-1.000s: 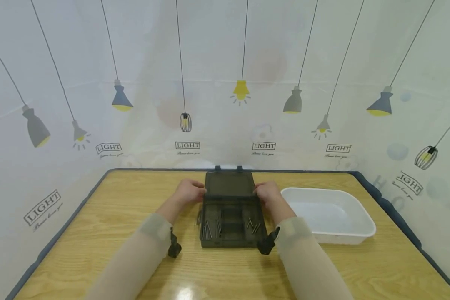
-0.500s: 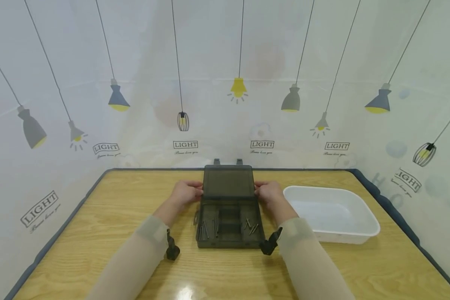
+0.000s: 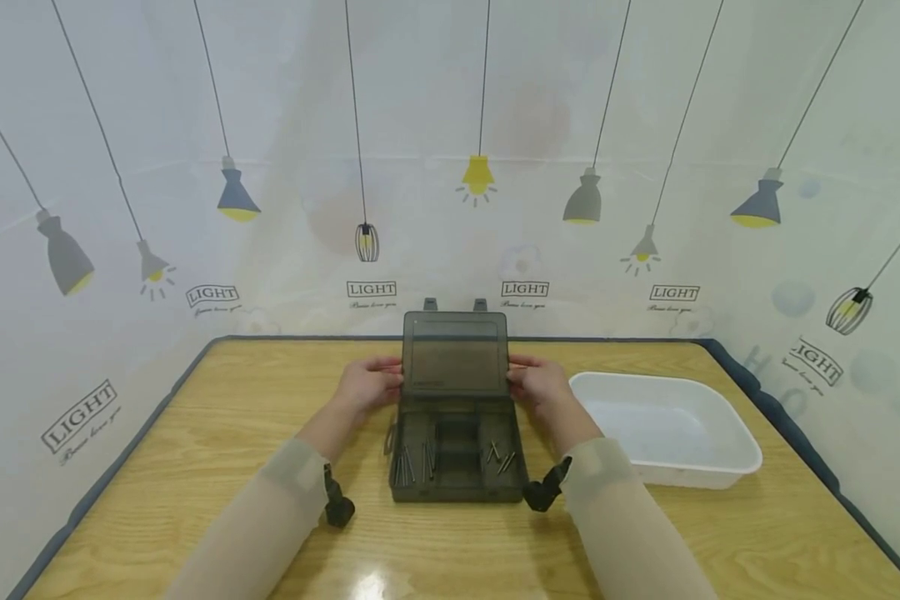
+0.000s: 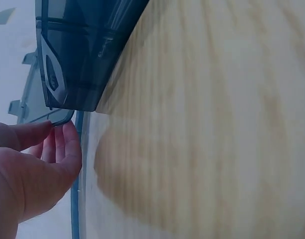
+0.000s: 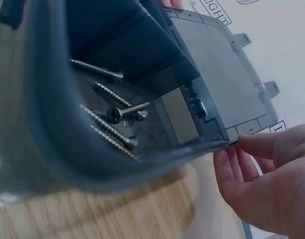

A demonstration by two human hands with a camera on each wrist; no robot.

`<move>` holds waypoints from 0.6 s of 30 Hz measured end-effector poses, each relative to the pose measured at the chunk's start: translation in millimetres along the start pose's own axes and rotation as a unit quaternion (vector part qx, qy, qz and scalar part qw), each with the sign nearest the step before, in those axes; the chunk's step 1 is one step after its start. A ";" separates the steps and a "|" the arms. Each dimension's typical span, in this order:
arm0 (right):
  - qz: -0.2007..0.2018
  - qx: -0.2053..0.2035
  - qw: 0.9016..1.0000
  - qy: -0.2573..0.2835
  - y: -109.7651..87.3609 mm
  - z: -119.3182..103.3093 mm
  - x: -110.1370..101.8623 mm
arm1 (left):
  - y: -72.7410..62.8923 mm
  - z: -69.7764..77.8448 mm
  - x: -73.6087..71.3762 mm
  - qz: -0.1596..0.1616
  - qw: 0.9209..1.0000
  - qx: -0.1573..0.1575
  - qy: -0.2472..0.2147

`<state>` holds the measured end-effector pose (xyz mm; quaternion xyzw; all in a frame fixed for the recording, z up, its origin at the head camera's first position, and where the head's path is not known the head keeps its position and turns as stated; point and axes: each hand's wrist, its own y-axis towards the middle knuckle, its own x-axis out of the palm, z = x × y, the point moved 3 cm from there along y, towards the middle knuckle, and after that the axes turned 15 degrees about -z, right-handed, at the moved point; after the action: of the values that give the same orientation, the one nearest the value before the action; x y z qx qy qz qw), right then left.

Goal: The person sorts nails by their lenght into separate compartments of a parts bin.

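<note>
A dark translucent storage box [image 3: 457,493] sits on the table with its lid [image 3: 456,354] raised at the back, two latch tabs on top. My left hand [image 3: 367,385] pinches the lid's left edge between thumb and fingers, as the left wrist view also shows. At the opposite edge, my right hand [image 3: 543,385] pinches the lid the same way. Several long thin metal pieces [image 3: 427,458] lie in the left compartments. In the right wrist view, several Phillips-head screws [image 5: 115,117] lie loose in the right compartment.
To the right of the box stands a white plastic tub [image 3: 667,471], near my right forearm. The wooden table [image 3: 232,467] ends at a dark back edge, with a wall cloth printed with lamps behind it.
The lid has tilted up from lying back to standing more upright, and both hands have risen slightly with it. The box has shifted a little to the left in view.
</note>
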<state>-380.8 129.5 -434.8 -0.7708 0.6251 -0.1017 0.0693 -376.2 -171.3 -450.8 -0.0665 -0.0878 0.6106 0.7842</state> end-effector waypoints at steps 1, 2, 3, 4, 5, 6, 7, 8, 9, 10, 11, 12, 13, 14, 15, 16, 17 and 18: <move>-0.003 -0.001 1.000 0.004 -0.7 -0.7 0.1 | -1.2 0.5 -0.5 0.000 1.000 0.000 -0.001; -0.004 -0.002 1.000 0.006 -1.5 -1.5 0.2 | -2.6 1.2 -0.8 0.000 1.000 0.001 -0.003; -0.006 -0.002 1.000 0.007 -2.6 -2.6 0.5 | -4.0 2.2 -1.2 0.000 1.000 0.001 -0.004; -0.008 -0.003 1.000 0.005 -3.6 -3.0 0.5 | -5.4 2.7 -1.5 -0.002 1.000 0.003 -0.005; -0.011 -0.005 1.000 0.002 -4.7 -3.6 0.8 | -7.0 3.2 -1.9 -0.004 1.000 0.005 -0.006; -0.011 -0.007 1.000 -0.002 -5.3 -4.1 1.0 | -8.4 3.7 -2.3 -0.006 1.000 0.007 -0.008; -0.014 -0.010 1.000 -0.004 -6.2 -4.8 1.5 | -9.8 4.3 -2.9 -0.008 1.000 0.011 -0.011; -0.017 -0.015 1.000 -0.005 -7.1 -5.6 1.9 | -11.0 4.9 -3.5 -0.011 1.000 0.014 -0.014; -0.022 -0.019 1.000 -0.007 -8.5 -6.5 2.6 | -11.9 5.2 -4.4 -0.013 1.000 0.019 -0.017; -0.026 -0.022 0.999 -0.009 -10.0 -8.0 3.3 | -12.2 5.2 -5.1 -0.017 0.999 0.026 -0.024; -0.028 -0.023 0.999 -0.012 -11.0 -9.1 4.1 | -12.6 5.3 -6.0 -0.019 0.999 0.031 -0.027; -0.030 -0.024 0.999 -0.017 -11.9 -10.3 4.5 | -12.8 5.8 -6.7 -0.023 0.999 0.037 -0.028; -0.031 -0.022 0.999 -0.023 -12.9 -11.6 5.0 | -13.1 6.2 -7.4 -0.025 0.998 0.042 -0.029; -0.034 -0.022 0.999 -0.029 -13.7 -12.8 5.6 | -13.2 6.5 -8.2 -0.027 0.998 0.046 -0.025; -0.033 -0.020 0.999 -0.038 -14.5 -13.9 6.0 | -13.4 6.7 -8.9 -0.028 0.998 0.050 -0.022; -0.033 -0.020 0.998 -0.044 -15.2 -15.0 6.2 | -14.1 7.5 -9.4 -0.030 0.998 0.053 -0.017; -0.032 -0.021 0.998 -0.051 -15.7 -15.7 6.2 | -15.0 8.3 -9.9 -0.031 0.998 0.054 -0.011; -0.033 -0.023 0.998 -0.057 -16.6 -16.5 6.3 | -16.0 9.1 -10.3 -0.032 0.998 0.057 -0.006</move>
<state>-367.7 127.1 -414.5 -0.7971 0.5962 -0.0458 0.0834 -365.6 -185.2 -439.1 -0.0158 -0.0595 0.5895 0.8054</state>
